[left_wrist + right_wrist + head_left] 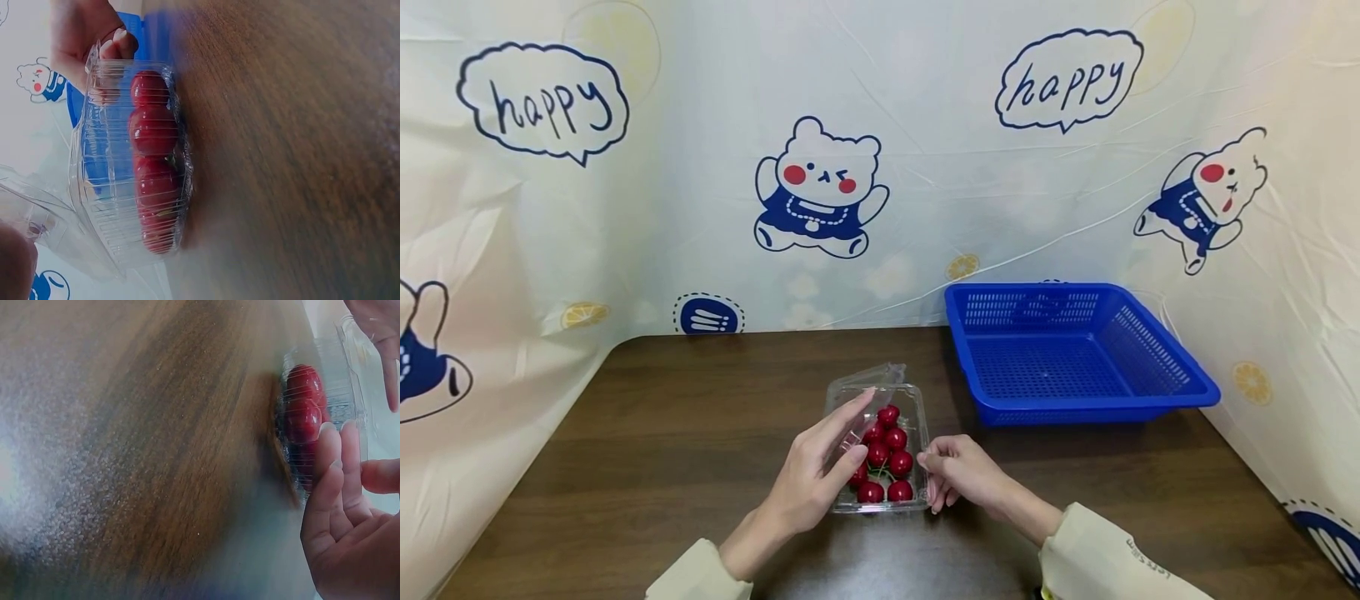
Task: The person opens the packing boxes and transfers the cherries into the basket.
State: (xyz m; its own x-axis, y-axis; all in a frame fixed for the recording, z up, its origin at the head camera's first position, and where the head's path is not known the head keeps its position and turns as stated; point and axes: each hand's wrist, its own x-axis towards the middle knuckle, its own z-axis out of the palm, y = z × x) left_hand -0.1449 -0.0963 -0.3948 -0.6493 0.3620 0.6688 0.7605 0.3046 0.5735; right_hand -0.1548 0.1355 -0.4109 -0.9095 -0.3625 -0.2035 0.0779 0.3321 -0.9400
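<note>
A clear plastic clamshell box (917, 410) stands on the table in front of me, holding several red cherries (878, 454) with green stems. Its hinged lid (859, 382) is raised at the left and back. My left hand (812, 471) is at the lid with fingers straight and thumb spread over the cherries' left side; whether the thumb touches the box I cannot tell. At the right side, my right hand (964, 475) pinches the box's rim between thumb and fingers. The right wrist view shows those fingers (328, 450) against the box wall beside the cherries.
A blue plastic basket (1093, 408) with slotted walls stands at the back right of the brown wooden table (700, 400). Behind the table hangs a pale cloth (700, 167) printed with bears and lettering.
</note>
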